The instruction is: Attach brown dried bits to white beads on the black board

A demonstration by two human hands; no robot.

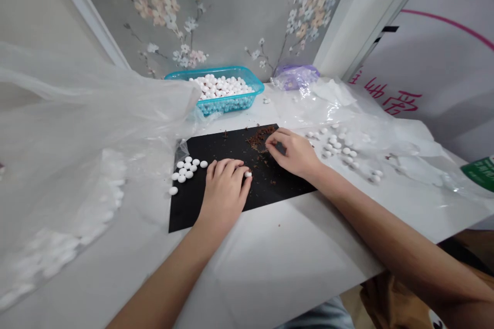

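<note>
On a black mat (189,146), my left hand (226,185) rests with its thumb and index finger closed on a small white ball (248,174). A brown speck shows on top of that ball. My right hand (291,151) is over the mat's right part, thumb and index finger pinched at the edge of a heap of brown shreds (260,137). Whatever lies between those fingertips is too small to make out. Several loose white balls (188,167) sit left of my left hand, partly on the mat.
Behind the mat stands a blue basket (254,82) full of white balls. A big clear bag (77,200) of white balls takes up the left. Clear plastic (366,118) with several balls (339,146) and a purple package (295,77) lie at the right.
</note>
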